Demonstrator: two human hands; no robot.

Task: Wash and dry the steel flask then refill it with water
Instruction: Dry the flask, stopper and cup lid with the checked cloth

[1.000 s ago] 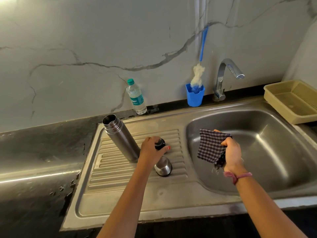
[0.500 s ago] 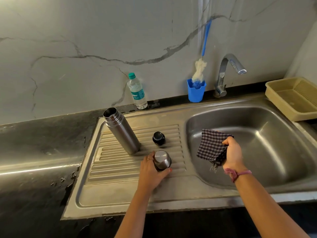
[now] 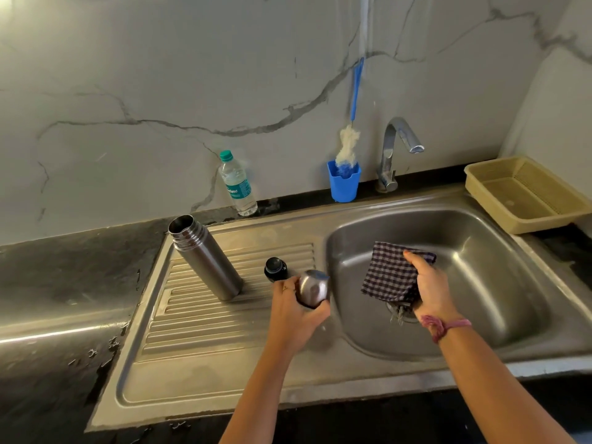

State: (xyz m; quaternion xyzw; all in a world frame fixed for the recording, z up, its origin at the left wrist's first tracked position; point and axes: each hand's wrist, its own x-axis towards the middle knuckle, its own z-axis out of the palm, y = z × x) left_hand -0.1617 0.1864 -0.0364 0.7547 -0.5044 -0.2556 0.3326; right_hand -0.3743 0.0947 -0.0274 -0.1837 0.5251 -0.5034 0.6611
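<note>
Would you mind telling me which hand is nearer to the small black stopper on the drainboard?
Left. The left hand, gripping the steel cap, is just right of the black stopper; the right hand holds the checked cloth over the basin.

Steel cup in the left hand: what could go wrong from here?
1. The left hand holds the steel cup lifted at the basin's edge; a slip could drop it into the sink.
2. The open flask stands on the ridged drainboard and might tip if bumped.
3. The black stopper could get knocked.
</note>
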